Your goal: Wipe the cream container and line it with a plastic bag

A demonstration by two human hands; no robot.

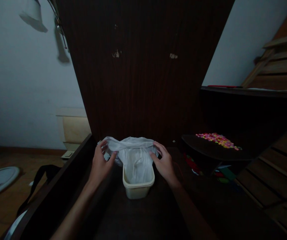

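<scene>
A white plastic bag (137, 155) is stretched between my two hands, its lower part hanging into a cream plastic bin (137, 192). The bin stands on a dark wooden surface, and its front rim shows bare. My left hand (102, 160) grips the bag's gathered edge at the left, with the thumb in front and the fingers behind. On the right side, my right hand (162, 161) holds the opposite edge in the same way. The far rim of the bin is hidden behind the bag.
A tall dark wooden panel (143, 93) rises behind the bin. To the right, a curved dark shelf (208, 150) bears small colourful pieces (218, 139). A dark side board (55, 180) runs along the left. Wooden slats (280, 66) stand at far right.
</scene>
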